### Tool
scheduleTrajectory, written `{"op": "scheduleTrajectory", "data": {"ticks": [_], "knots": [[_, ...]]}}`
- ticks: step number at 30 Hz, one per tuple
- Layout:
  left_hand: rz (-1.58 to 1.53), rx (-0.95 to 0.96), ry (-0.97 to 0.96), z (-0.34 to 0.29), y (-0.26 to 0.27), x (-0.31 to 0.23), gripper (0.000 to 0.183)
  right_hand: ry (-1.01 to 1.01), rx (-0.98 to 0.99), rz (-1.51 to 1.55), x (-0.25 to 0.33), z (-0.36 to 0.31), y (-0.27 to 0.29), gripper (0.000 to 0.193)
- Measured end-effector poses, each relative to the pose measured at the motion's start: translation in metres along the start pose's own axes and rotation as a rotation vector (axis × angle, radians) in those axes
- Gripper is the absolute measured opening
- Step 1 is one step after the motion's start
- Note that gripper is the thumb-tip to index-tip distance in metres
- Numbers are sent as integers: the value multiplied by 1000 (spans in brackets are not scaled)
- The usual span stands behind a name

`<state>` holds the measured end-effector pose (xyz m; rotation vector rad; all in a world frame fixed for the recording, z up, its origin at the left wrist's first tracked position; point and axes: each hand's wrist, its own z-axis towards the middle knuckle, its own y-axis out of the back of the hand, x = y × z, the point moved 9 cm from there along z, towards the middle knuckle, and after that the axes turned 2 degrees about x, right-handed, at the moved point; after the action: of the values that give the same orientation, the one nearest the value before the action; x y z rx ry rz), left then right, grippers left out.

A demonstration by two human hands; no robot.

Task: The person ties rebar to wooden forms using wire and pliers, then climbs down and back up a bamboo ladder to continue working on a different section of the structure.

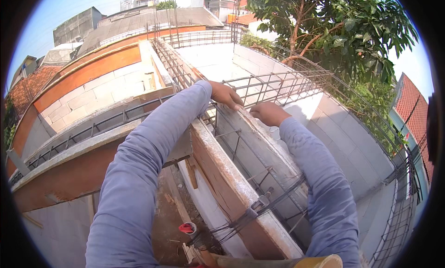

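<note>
A person in grey-blue sleeves [143, 175] bends the left hand [226, 94] over the far upper edge of a concrete-crusted board [271, 145], the right hand [271, 114] curled nearby along that edge; whether either grips is unclear. Dark wire [232, 228] crosses the near end of a brown-sided board [218, 173].

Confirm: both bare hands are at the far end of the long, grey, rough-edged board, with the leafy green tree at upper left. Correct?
No: the leafy green tree is at upper right, as the head view shows. The rest holds: the bare left hand and bare right hand are at the far end of the long, grey, rough-edged board.
</note>
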<state>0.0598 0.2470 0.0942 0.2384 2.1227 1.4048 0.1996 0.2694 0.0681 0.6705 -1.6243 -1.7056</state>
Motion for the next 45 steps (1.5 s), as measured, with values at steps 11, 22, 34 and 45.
{"op": "scheduleTrajectory", "data": {"ticks": [11, 22, 34, 45], "knots": [[-233, 48, -102, 20, -4, 18, 53, -181, 232, 211, -16, 11, -64, 37], [-282, 26, -75, 21, 0, 23, 51, -348, 86, -120, 0, 0, -19, 33], [-188, -281, -178, -25, 6, -25, 46, -297, -78, 163, 79, 26, 105, 32], [-679, -576, -237, -123, -5, 11, 46, -28, -125, 467, 143, -38, 153, 30]]}}
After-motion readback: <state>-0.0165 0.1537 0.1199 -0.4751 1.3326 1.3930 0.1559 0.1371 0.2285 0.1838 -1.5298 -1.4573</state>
